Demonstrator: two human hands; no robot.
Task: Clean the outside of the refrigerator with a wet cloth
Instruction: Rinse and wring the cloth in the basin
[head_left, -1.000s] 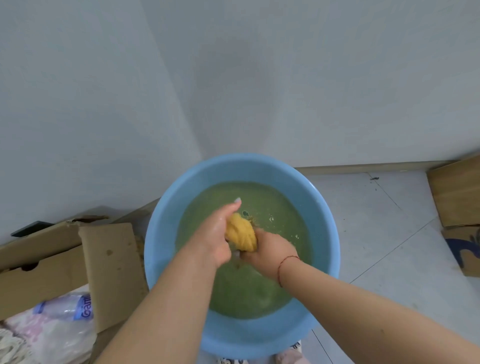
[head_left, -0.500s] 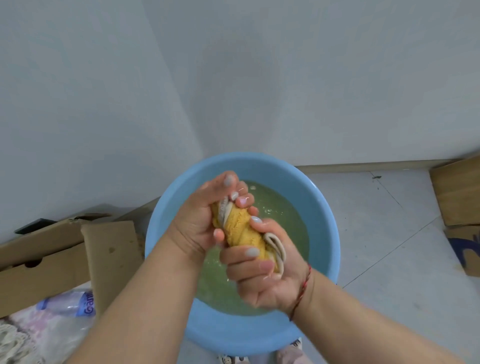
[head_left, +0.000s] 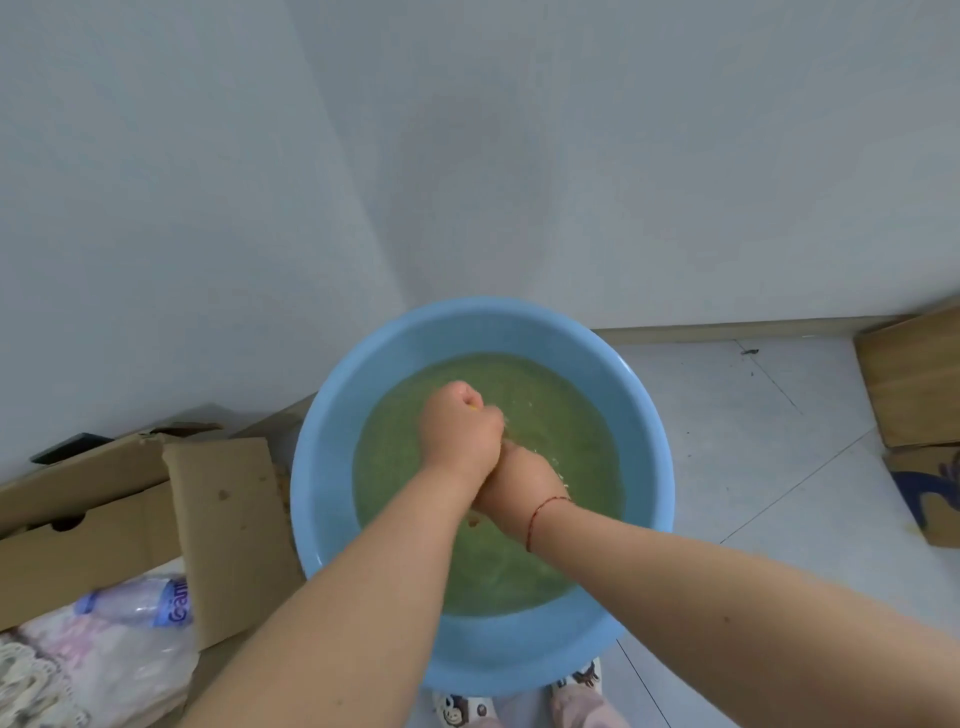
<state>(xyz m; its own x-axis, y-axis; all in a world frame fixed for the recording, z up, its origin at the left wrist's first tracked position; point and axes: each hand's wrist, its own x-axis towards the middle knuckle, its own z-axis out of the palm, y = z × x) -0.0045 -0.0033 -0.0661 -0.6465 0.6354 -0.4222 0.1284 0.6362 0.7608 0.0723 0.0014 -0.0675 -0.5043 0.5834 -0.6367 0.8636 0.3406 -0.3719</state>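
Observation:
A round blue basin (head_left: 322, 493) of greenish water sits on the floor in a wall corner. Both my hands are fisted together above the water. My left hand (head_left: 460, 431) is on top, knuckles up. Just below and behind it, my right hand (head_left: 519, 483), with a red string at the wrist, presses against it. They grip the twisted yellow cloth (head_left: 471, 409), of which only a thin sliver shows between the fingers. Drops splash off beside the hands. No refrigerator is in view.
Flattened cardboard boxes (head_left: 218, 519) lie left of the basin, with a plastic bottle (head_left: 135, 605) and a bag in front of them. More cardboard boxes (head_left: 914, 384) stand at the right edge. My slippered feet (head_left: 576, 680) touch the basin's near rim.
My hands have turned and dropped closer to the water. The twisted cloth, plainly seen half a second ago, is now almost hidden inside both fists.

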